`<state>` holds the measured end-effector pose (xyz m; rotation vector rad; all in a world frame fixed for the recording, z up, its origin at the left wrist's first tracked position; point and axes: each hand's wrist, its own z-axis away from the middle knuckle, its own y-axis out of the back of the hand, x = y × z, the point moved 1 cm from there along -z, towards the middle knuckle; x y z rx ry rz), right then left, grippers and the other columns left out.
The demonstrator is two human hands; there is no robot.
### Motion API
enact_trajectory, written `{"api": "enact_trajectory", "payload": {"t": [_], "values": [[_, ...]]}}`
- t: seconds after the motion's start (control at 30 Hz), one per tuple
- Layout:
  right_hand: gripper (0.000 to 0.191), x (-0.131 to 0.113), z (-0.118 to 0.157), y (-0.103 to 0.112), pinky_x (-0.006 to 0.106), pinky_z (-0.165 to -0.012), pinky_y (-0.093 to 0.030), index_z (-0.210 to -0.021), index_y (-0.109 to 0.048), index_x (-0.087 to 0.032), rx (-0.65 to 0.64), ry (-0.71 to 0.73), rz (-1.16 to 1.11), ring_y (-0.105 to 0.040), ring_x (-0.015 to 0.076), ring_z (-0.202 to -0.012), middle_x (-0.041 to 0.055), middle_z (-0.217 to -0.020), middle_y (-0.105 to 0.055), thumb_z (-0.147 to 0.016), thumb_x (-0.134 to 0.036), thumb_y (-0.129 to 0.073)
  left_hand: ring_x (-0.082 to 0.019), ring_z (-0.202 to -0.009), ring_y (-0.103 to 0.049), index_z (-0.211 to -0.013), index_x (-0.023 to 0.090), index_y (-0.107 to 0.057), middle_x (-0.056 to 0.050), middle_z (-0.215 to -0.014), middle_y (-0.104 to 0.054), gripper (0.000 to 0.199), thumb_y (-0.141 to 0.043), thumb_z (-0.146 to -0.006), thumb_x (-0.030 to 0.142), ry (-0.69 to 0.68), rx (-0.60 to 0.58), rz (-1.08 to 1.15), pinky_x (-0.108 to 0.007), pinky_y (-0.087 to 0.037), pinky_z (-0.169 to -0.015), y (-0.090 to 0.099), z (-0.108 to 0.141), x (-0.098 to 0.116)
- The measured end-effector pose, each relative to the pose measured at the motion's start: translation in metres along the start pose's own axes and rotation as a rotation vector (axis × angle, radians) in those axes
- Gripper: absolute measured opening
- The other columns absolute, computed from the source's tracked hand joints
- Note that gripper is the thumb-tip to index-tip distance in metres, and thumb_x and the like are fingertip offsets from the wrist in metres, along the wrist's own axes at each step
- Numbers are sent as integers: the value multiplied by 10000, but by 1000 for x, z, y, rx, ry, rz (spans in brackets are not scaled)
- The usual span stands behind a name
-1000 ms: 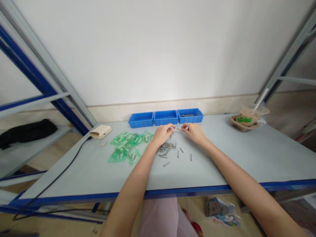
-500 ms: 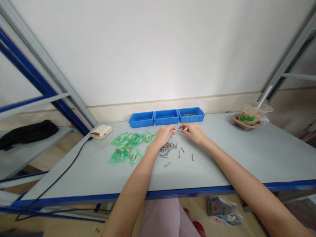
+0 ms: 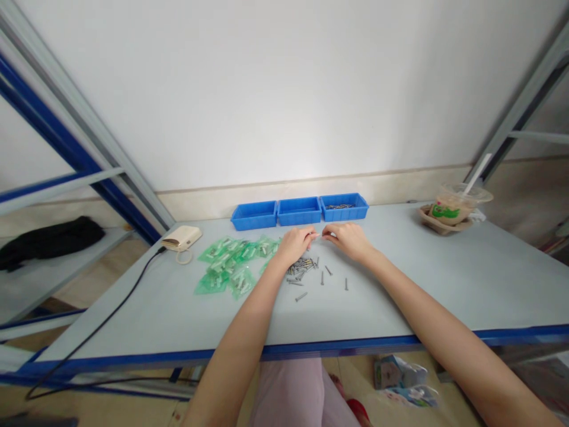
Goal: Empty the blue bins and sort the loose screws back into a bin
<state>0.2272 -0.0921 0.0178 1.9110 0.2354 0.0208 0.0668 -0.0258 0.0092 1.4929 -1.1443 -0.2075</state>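
1. I am watching the near edge of the pale grey worktable with its blue front rim [image 3: 311,347], where both forearms are reaching in from six o'clock toward the middle of the surface.
2. I am seeing a loose scatter of small grey metal screws [image 3: 306,271] lying just nearer than the hands, a few strays trailing off toward four o'clock; these look like the pieces not yet handled.
3. I am finding the left hand [image 3: 294,244] and the right hand [image 3: 349,239] almost meeting, fingertips narrowed into pinches around one small pale piece [image 3: 319,235] held between them above the table. It is too small for me to tell what it is.
4. I am noting a heap of small translucent green plastic bags [image 3: 231,261] at nine o'clock from the hands; whether those are finished packs or stock, I cannot tell.
5. I am judging the work as partway through, since many screws are waiting loose.
6. I am looking further to twelve o'clock, where three shallow blue plastic bins [image 3: 299,211] are standing in a row; the right one is holding dark metal pieces, the other two look bare.
7. I am spotting a clear plastic drink cup with a straw [image 3: 454,206] at two o'clock; its green label is showing, but I cannot read any writing on it.
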Motion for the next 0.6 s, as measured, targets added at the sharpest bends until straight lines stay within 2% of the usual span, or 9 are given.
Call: {"api": "enact_trajectory", "payload": {"t": [0.23, 0.47, 0.6], "values": [[253, 0, 0, -2, 242, -594, -305, -933, -649, -223, -15, 1, 4, -617, 186, -756, 46, -869, -699, -917, -278, -403, -131, -577, -558, -897, 208, -618, 25, -579, -616, 223, -463, -859, 365, 14, 29, -5, -210, -347, -576, 1, 1, 3], [224, 0, 0, -1, 235, -603, -318, -1015, -616, -226, 37, 14, -62, -624, 189, -779, 35, -880, -698, -906, -317, -443, -123, -556, -544, -665, 169, -611, -2, -554, -606, 366, -401, -884, 374, -14, 32, 22, -209, -348, -569, 4, 1, 4], [201, -3, 3, 5, 234, -608, -314, -921, -633, -219, 67, 35, -84, -625, 183, -778, 17, -848, -694, -911, -270, -439, -127, -558, -549, -754, 174, -621, 8, -553, -607, 305, -427, -873, 378, -13, 57, 43, -208, -344, -562, 1, 0, 4]]}}
